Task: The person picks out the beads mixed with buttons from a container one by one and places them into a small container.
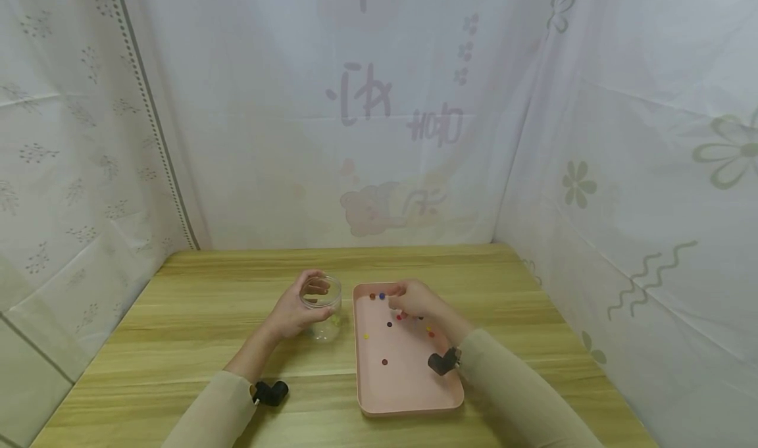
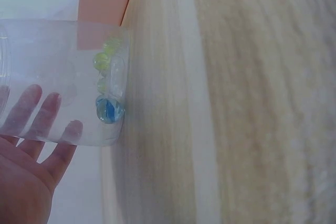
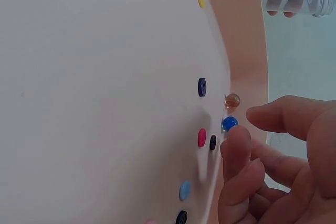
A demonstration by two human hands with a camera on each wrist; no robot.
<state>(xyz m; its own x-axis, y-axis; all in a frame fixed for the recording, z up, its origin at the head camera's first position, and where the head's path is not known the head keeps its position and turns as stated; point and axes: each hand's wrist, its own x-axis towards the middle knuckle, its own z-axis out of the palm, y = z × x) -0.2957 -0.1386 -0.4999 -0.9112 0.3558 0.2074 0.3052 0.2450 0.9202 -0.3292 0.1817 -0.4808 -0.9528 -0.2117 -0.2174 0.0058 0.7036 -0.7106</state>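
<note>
My left hand (image 1: 290,313) grips a clear, open-topped jar (image 1: 322,333), fingers and thumb around its side. In the left wrist view, a blue-streaked marble (image 2: 109,110) and several yellow-green marbles (image 2: 101,61) lie at the jar's bottom. Over the far end of a pink tray (image 1: 397,389) is my right hand (image 1: 417,300), thumb and forefinger apart. A blue marble (image 3: 229,124) sits just beyond its forefinger tip, beside a brownish marble (image 3: 232,100). Nothing shows between those fingertips. Whether the forefinger touches the blue marble is hard to tell.
Scattered in the tray are several buttons, among them a yellow button (image 3: 201,0), a dark blue button (image 3: 202,87), a red button (image 3: 201,137) and a light blue button (image 3: 185,190). Tray and jar share a wooden table (image 1: 314,402). Patterned white curtains (image 1: 266,139) surround it.
</note>
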